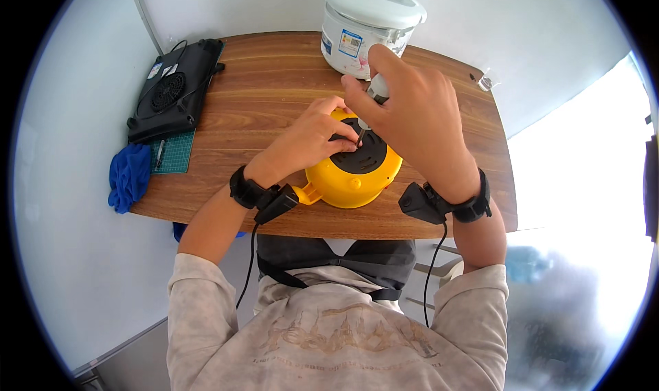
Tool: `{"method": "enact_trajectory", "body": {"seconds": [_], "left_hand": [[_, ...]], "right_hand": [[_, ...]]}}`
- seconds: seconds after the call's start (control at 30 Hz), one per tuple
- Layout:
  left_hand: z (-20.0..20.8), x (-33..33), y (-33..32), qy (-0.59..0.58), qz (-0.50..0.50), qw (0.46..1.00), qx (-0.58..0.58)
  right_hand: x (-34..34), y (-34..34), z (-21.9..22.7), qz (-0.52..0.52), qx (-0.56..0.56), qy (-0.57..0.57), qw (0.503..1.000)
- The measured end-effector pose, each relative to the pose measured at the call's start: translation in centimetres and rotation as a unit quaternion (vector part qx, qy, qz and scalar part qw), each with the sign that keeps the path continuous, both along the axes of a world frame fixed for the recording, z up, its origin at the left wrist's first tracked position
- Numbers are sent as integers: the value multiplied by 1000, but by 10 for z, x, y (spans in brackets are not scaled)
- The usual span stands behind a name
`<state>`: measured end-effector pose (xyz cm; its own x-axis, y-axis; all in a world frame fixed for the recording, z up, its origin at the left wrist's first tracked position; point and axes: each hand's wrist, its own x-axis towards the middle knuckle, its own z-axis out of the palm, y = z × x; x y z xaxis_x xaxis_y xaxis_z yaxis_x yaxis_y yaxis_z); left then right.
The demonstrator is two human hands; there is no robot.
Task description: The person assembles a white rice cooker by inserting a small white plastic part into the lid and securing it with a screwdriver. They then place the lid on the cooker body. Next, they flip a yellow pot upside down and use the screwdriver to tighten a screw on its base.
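A yellow, round appliance with a side handle, like a small electric pot [343,186], lies bottom up near the table's front edge. Its slotted black base plate [371,156] faces up. My right hand [424,113] is closed round the pale grey handle of a screwdriver [378,86], held tilted above the base. The shaft runs down to the black plate. My left hand [309,140] rests over the plate's left side, thumb and forefinger pinched at the lower end of the shaft. Those fingers hide the tip and any screw there.
A white lidded rice cooker [341,41] stands at the back. At the far left, a black flat appliance [171,89] with a cable overlaps a green cutting mat [180,151]; a pen [160,154] and blue cloth [130,175] lie there. A small clear item [486,82] sits at the back right.
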<state>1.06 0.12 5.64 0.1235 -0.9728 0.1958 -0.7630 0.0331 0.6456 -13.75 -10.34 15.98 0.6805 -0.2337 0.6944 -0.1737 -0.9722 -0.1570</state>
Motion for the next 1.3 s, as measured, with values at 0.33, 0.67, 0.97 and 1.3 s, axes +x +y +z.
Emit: {"method": "enact_trajectory", "body": {"seconds": [0.33, 0.67, 0.97, 1.3], "left_hand": [[-11, -3, -2, -48, 1, 997, -65], [-18, -3, -2, -45, -13, 997, -58], [-12, -6, 2, -51, -7, 998, -47], [-8, -10, 1, -56, -5, 998, -27]], "right_hand": [[-6, -4, 1, 7, 16, 1, 1000], [-16, -19, 8, 63, 79, 78, 992], [-24, -15, 19, 133, 87, 146, 976], [-23, -34, 13, 102, 61, 109, 987]]}}
